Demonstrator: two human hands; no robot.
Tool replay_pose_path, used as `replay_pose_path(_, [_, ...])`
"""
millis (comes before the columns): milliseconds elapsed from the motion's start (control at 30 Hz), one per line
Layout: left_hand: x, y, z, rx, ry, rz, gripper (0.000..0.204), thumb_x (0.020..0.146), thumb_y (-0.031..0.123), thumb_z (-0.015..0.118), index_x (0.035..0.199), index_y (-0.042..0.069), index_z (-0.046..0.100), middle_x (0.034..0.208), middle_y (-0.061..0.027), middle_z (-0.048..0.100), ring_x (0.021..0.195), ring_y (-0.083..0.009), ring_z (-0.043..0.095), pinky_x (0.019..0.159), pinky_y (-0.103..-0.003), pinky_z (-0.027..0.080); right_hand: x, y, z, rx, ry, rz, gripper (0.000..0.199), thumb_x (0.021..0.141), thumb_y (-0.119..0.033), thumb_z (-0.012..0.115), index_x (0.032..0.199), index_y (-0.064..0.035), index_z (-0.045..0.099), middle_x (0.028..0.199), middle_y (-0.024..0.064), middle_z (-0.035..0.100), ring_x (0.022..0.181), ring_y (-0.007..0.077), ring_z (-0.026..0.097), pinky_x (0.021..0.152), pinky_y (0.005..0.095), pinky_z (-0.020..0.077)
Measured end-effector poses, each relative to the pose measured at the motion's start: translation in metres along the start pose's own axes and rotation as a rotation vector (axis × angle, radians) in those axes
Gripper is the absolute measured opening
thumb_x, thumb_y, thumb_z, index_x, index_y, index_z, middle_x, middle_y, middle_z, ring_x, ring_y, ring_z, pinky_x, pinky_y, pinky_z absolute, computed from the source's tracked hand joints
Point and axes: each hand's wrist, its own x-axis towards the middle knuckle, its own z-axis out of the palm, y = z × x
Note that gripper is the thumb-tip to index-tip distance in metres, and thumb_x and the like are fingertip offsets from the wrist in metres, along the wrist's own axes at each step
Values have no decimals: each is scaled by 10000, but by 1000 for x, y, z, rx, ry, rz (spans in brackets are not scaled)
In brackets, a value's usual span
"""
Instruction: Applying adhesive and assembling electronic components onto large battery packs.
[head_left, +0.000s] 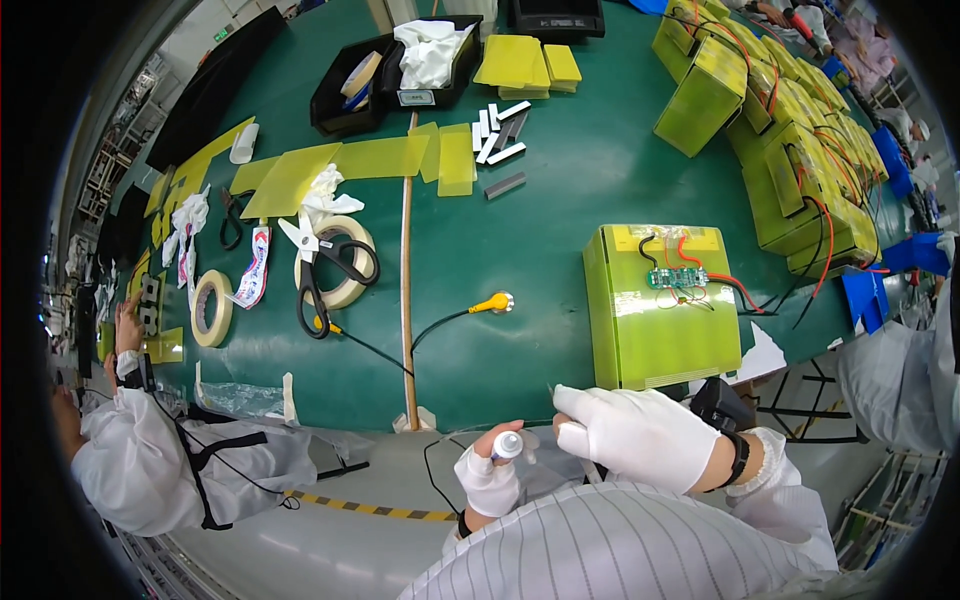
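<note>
My left hand point(487, 474), in a white fingerless glove, is closed around a small white tube point(507, 445) whose round end faces up, just off the table's front edge. To its right, my right hand point(637, 432), in a white glove, has its fingers curled together; whatever the fingertips hold is too small to make out. Beyond the right hand stands a yellow-green wrapped battery pack point(655, 330). A green circuit board point(677, 278) lies on its top, with red and black wires running from it.
Scissors point(308, 268) lie on a masking tape roll point(350, 262), left of a wooden strip point(407, 240). A yellow-plugged cable point(490, 304) crosses the green table. More battery packs point(700, 95) stand at far right. Yellow sheets point(385, 157) lie farther back. A co-worker's hand point(128, 325) is at left.
</note>
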Motion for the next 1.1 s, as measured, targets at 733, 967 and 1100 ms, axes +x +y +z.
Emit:
replay_pose_path(733, [16, 8, 6, 233, -191, 230, 372, 760, -115, 620, 1097, 40, 649, 815, -101, 690, 705, -225, 674, 657, -282, 519, -56, 13, 40, 1281, 531, 145, 293, 786, 26, 713, 1067, -5, 637, 1142, 211, 652, 1058, 293, 650, 928, 375, 538])
replay_pose_path(967, [16, 9, 4, 243, -212, 237, 370, 751, -117, 624, 1091, 30, 647, 827, -110, 693, 703, -229, 675, 649, -287, 522, -50, 20, 38, 926, 509, 39, 303, 740, -10, 803, 1001, -72, 663, 961, 119, 720, 856, 251, 716, 739, 305, 571])
replay_pose_path(1100, [15, 9, 3, 295, -215, 255, 376, 750, -115, 628, 1095, 32, 645, 832, -109, 694, 707, -230, 677, 649, -291, 525, -49, 16, 28, 870, 589, 13, 287, 735, -42, 815, 979, -70, 667, 943, 105, 724, 836, 246, 717, 714, 298, 567])
